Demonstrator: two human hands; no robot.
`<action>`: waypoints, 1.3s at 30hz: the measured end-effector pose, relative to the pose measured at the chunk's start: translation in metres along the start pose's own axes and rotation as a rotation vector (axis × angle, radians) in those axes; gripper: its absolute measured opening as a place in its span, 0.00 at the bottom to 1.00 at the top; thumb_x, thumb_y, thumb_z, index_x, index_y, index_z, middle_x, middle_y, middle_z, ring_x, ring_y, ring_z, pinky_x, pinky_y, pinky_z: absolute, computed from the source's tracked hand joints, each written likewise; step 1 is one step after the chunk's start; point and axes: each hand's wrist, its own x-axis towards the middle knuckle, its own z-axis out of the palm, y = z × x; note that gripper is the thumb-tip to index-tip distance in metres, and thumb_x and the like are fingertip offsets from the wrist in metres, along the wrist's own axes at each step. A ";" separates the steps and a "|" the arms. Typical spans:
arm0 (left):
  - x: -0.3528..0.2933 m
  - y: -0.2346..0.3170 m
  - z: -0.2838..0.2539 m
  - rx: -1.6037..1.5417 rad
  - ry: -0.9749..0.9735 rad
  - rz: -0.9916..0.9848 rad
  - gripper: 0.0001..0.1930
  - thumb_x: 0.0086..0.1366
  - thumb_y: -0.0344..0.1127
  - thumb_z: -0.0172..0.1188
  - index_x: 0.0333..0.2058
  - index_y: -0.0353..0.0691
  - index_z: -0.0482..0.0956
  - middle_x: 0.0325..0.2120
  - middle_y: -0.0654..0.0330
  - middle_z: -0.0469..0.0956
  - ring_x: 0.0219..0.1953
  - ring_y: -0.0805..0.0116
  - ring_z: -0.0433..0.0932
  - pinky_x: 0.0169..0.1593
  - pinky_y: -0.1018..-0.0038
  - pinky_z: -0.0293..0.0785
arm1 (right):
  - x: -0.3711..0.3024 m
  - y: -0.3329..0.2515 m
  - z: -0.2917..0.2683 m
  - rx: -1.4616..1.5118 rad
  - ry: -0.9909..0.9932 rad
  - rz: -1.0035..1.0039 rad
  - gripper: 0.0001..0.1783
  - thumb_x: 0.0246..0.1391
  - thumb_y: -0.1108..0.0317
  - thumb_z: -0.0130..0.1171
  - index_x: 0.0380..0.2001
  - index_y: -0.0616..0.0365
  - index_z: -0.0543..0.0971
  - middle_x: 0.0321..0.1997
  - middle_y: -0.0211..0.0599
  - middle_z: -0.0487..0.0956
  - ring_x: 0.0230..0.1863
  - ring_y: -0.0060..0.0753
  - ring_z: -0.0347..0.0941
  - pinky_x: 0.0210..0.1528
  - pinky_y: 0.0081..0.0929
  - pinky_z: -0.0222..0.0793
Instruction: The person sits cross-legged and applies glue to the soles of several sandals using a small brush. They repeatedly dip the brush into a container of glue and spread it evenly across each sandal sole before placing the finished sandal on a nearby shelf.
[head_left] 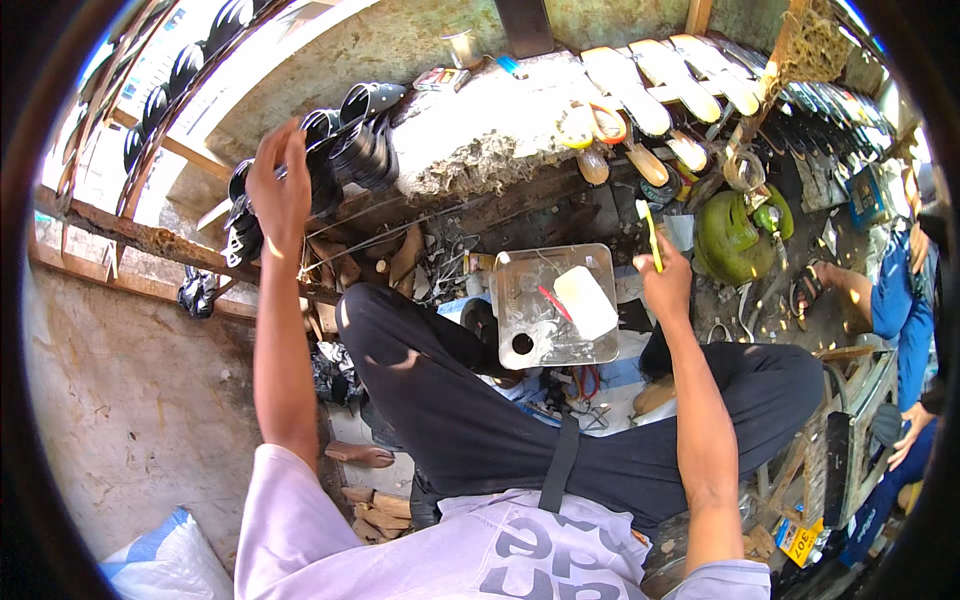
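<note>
My left hand (278, 195) is raised at the far left, its fingers bent together beside a row of black sandal uppers (365, 150) on a wooden rail. What its fingertips hold, if anything, is hidden. My right hand (667, 285) is closed round the handle of a yellow toothbrush (650, 232), whose bristled end points up. Between my knees lies a clear plastic tray (510, 285) smeared with white. On it are a white rectangular block or container (586, 302), a red thin-handled tool (554, 302) and a round dark spot.
Tan sandal soles (640, 90) line the far ledge, with tape rolls (575, 127) nearby. A green gas cylinder (740, 235) stands right of my right hand. Red-handled pliers (588, 380) lie below the tray. Another person's blue-clothed leg (900, 290) shows at the right edge.
</note>
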 end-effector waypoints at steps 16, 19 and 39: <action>0.122 -0.076 0.122 0.512 -1.063 -0.064 0.44 0.59 0.79 0.47 0.59 0.48 0.76 0.60 0.50 0.72 0.64 0.51 0.68 0.70 0.40 0.40 | -0.107 -0.025 -0.003 -0.539 -0.327 -0.141 0.11 0.60 0.68 0.57 0.45 0.55 0.80 0.41 0.47 0.72 0.40 0.55 0.76 0.40 0.47 0.73; 0.120 -0.048 0.096 0.342 -0.955 -0.028 0.41 0.60 0.76 0.52 0.43 0.37 0.83 0.28 0.55 0.80 0.37 0.61 0.79 0.49 0.57 0.70 | -0.091 -0.017 0.025 -0.661 -0.348 -0.260 0.16 0.57 0.70 0.56 0.49 0.54 0.82 0.41 0.47 0.71 0.42 0.52 0.77 0.40 0.45 0.74; -0.231 0.137 0.001 -1.707 -0.099 -1.505 0.29 0.73 0.54 0.49 0.62 0.38 0.69 0.56 0.49 0.76 0.53 0.52 0.80 0.55 0.47 0.78 | -0.117 -0.024 0.020 -0.258 -0.335 -0.013 0.16 0.58 0.70 0.54 0.47 0.63 0.83 0.33 0.59 0.82 0.32 0.50 0.82 0.37 0.36 0.74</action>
